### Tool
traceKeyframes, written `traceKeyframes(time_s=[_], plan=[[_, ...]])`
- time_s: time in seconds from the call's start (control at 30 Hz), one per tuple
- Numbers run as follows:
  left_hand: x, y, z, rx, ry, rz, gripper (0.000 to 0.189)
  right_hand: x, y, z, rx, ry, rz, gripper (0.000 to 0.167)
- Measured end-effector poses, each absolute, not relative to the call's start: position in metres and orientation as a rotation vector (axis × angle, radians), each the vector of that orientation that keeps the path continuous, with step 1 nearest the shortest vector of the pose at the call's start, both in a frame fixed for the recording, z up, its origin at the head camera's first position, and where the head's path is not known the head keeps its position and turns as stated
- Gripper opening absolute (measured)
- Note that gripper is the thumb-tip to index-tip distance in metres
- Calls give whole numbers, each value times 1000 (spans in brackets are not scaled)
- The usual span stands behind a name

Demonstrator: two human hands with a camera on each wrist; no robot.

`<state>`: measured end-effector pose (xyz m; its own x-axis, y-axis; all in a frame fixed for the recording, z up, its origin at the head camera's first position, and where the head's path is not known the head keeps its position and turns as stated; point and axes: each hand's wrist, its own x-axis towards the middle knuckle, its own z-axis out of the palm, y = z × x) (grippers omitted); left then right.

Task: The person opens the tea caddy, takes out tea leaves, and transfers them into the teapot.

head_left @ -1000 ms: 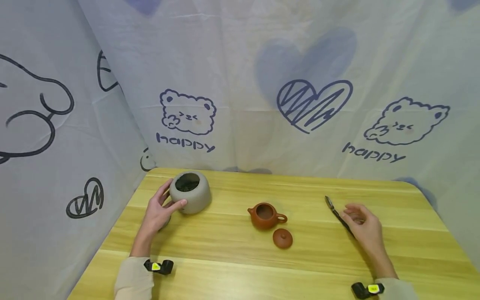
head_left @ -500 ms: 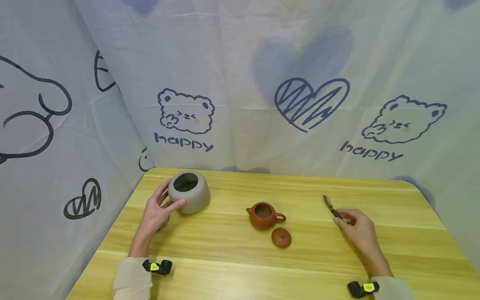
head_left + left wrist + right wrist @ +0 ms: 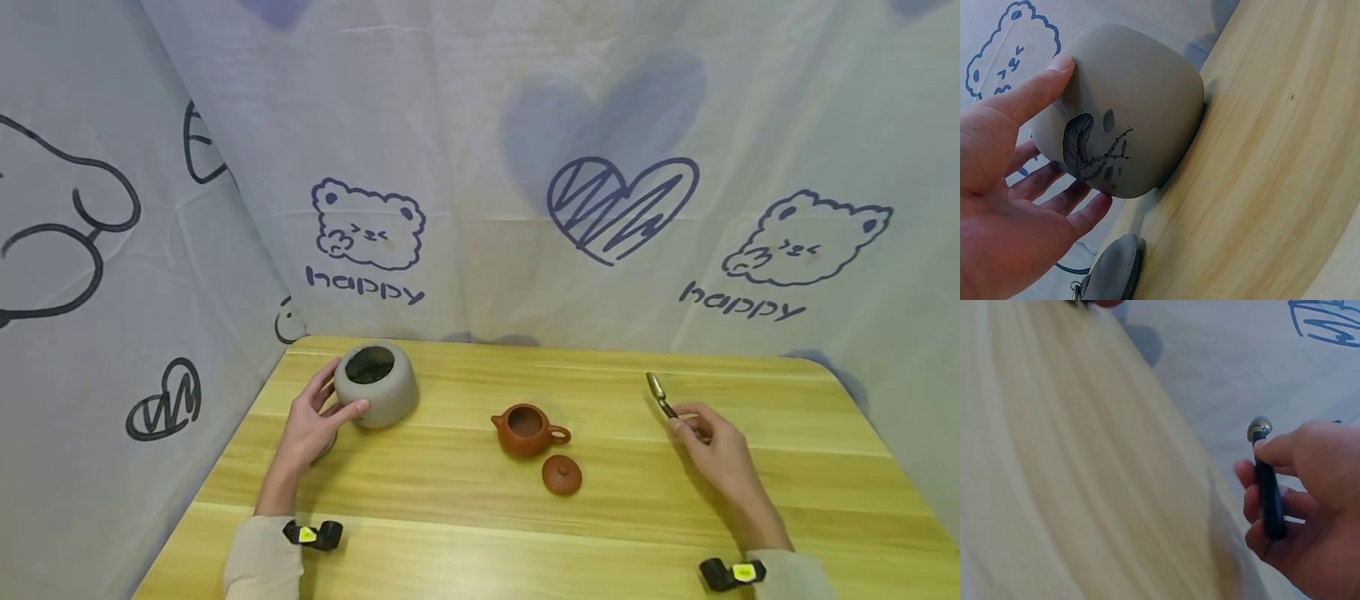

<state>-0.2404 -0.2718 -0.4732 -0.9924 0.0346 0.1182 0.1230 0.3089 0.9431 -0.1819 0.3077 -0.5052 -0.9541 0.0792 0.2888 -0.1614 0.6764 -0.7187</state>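
My left hand (image 3: 311,421) grips the side of a round grey tea jar (image 3: 386,396), thumb on the near side and fingers round the left. Dark leafy stuff shows inside its mouth; a leaf drawing decorates the wall in the left wrist view. Beside the jar, partly hidden by that hand, lies a grey disc-shaped lid (image 3: 1116,269). In my right hand (image 3: 712,446) a small scoop (image 3: 656,387) is held by its dark handle (image 3: 1268,500), its metal head pointing away from me. Mid-table stand a lidless reddish-brown clay teapot (image 3: 525,431) and its lid (image 3: 562,475).
The wooden table (image 3: 465,542) reaches back to a white curtain (image 3: 465,167) printed with bears and hearts. Another printed curtain (image 3: 67,400) closes off the left side. The teapot's handle points right, towards my right hand.
My right hand has closed its fingers on the scoop's handle and raised it, the metal head turning upward. The left hand keeps its grip on the jar.
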Motion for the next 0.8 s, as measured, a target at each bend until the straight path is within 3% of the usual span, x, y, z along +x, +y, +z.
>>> traceKeyframes(time_s=[0.27,0.6,0.8], plan=[[-240,-271,-474,-161,-2471,-1800,90,-181,301,-496,9,-2429,1380,23],[-240,-271,-478,-159,-2465,-1791,89,-180,292,-480,-129,-2280,1700,36],[-240,-271,-479,-150,-2468,-1776,89,-182,284,-475,-42,-2053,1989,29]])
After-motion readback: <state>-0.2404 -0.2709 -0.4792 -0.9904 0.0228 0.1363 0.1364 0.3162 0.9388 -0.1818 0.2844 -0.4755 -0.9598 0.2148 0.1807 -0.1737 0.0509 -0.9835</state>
